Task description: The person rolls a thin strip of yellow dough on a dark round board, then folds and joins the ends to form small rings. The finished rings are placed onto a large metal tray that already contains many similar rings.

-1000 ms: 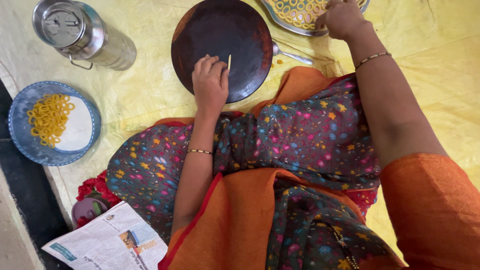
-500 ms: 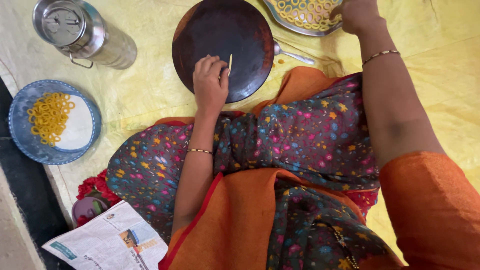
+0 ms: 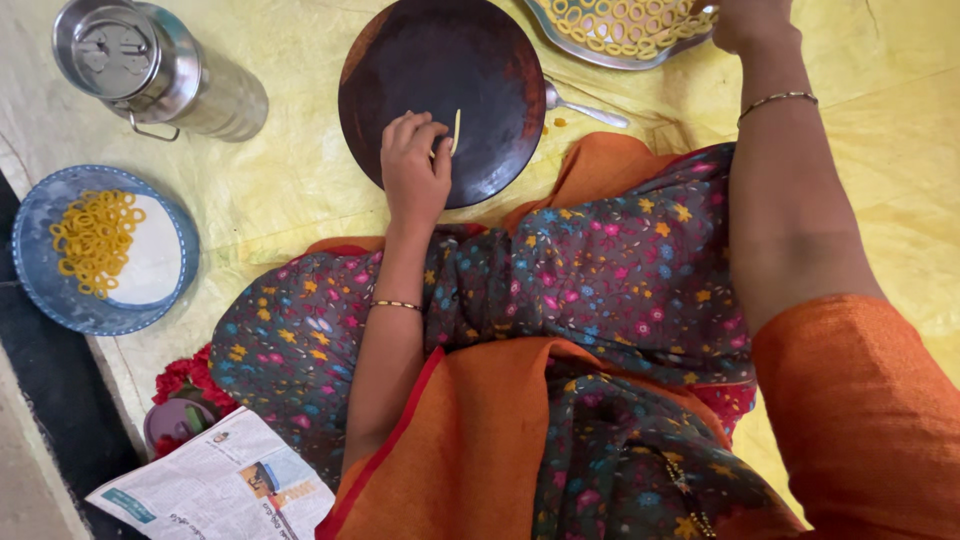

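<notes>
Blue-rimmed plate (image 3: 40, 285) at the far left holds a small heap of yellow dough rings (image 3: 92, 240) on its white centre. Behind it a steel canister (image 3: 150, 70) lies on the yellow cloth (image 3: 290, 180). Further right sits the dark round board (image 3: 450, 60), where the left hand (image 3: 412, 172) rests with fingers curled, its fingertips pressed on the near end of a thin pale dough strand (image 3: 456, 132) lying on the board. A spoon (image 3: 585, 108) pokes out from under the board's right edge. At top right a steel tray (image 3: 570, 40) carries many more rings, and the right hand (image 3: 752, 22) sits at its rim; whether it pinches anything I cannot tell, since the frame cuts it off. The strand looks thin and soft, so too hard a press could likely snap or flatten it. The reaching arm could also nudge the tray and spill its rings.
</notes>
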